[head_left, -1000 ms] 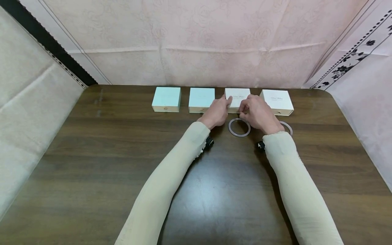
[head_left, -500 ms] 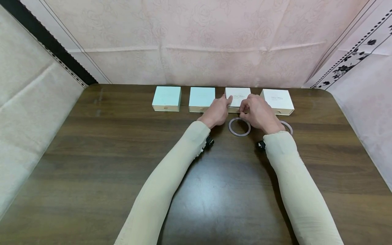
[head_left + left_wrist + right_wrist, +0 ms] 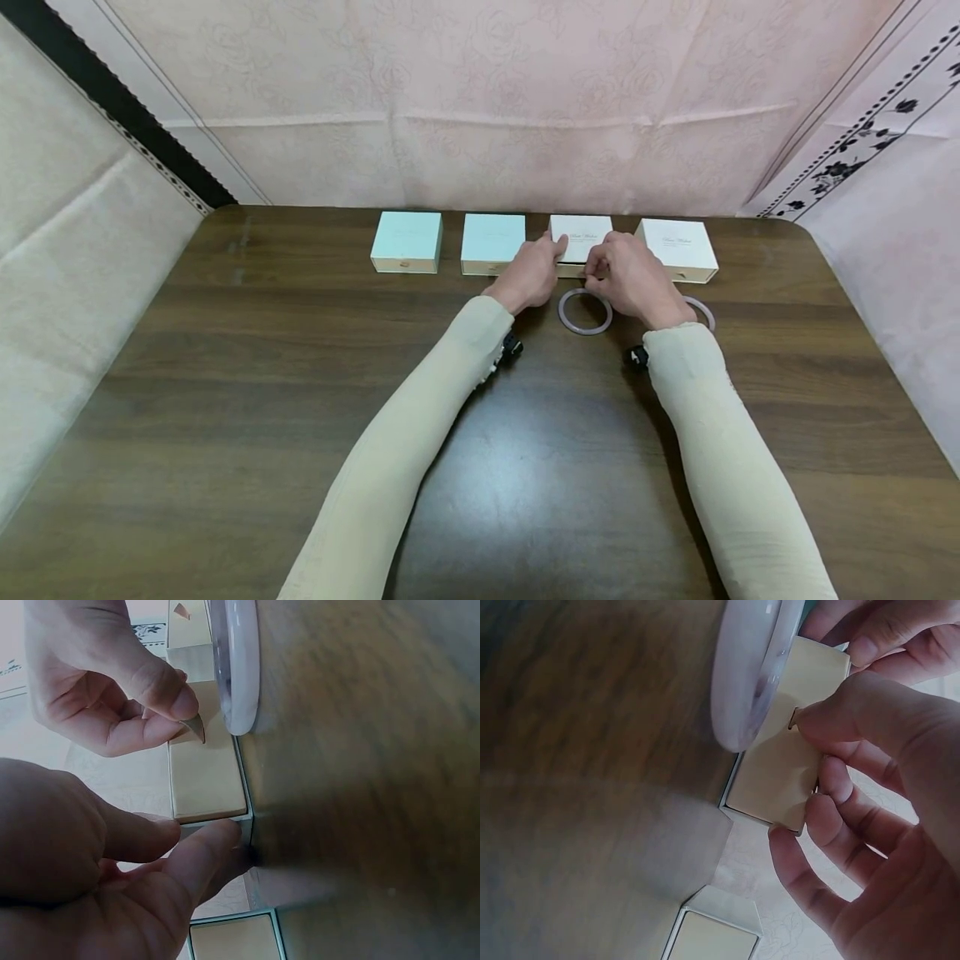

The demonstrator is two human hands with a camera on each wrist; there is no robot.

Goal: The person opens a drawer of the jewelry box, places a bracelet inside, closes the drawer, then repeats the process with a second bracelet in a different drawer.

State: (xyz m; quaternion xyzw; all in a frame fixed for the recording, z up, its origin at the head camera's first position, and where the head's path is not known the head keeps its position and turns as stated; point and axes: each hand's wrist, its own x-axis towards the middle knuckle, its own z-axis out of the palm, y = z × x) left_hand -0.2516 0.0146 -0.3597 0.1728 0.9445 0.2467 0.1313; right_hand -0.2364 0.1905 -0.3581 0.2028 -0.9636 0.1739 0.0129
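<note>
My left hand (image 3: 527, 273) grips the left end of a small white drawer box (image 3: 581, 227), third in a row at the table's back. In the left wrist view its thumb and fingers close around the box's end. My right hand (image 3: 633, 282) pinches the small pull tab (image 3: 196, 729) on the cream drawer front (image 3: 208, 784). Its other fingers touch the box's right end and top edge in the right wrist view. The drawer front looks nearly flush with the sleeve. A pale lilac bangle (image 3: 585, 332) lies just before this box.
Two mint-topped boxes, the far-left box (image 3: 407, 237) and its neighbour (image 3: 493, 236), stand to the left. Another white box (image 3: 677, 243) stands on the right. A second bangle (image 3: 705, 311) is partly hidden behind the right wrist. Fabric (image 3: 480, 125) hangs along the table's back edge.
</note>
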